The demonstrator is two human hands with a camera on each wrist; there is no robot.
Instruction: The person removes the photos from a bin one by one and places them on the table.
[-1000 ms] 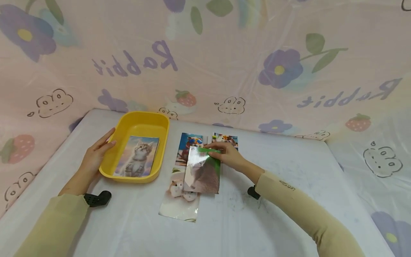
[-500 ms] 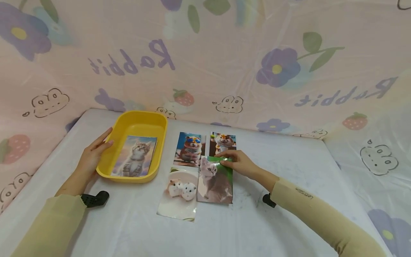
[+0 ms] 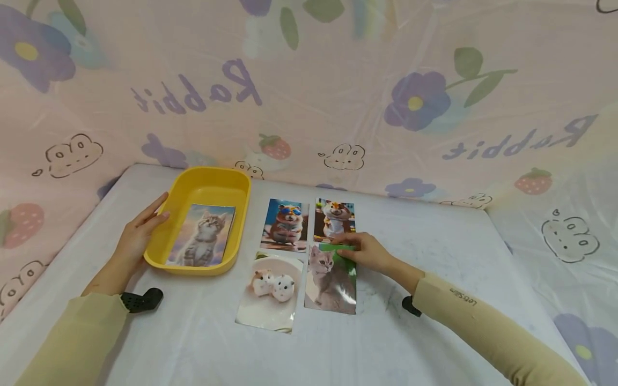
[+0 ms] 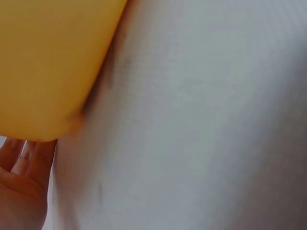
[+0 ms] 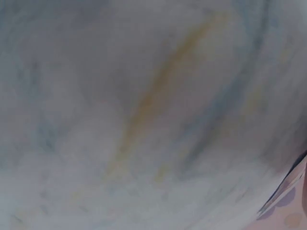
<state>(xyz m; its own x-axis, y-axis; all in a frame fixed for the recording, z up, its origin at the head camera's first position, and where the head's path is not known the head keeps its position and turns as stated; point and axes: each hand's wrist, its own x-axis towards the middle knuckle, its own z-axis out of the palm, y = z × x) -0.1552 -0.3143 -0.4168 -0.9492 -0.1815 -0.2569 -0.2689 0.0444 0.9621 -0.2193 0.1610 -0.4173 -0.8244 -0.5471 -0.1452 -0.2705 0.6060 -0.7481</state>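
I see the left hand (image 3: 135, 236) gripping the tray (image 3: 212, 194), the nearer right hand (image 3: 366, 251) pinching the grey-cat photo (image 3: 331, 284) at its far end, long axis pointing forward.

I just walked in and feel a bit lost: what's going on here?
At a white table, someone's right hand holds a grey cat picture near its far edge, at the near right of a two-by-two group. The other three are hamster pictures lying on the table. The left hand holds the left side of a yellow tray, which has a kitten picture in it.
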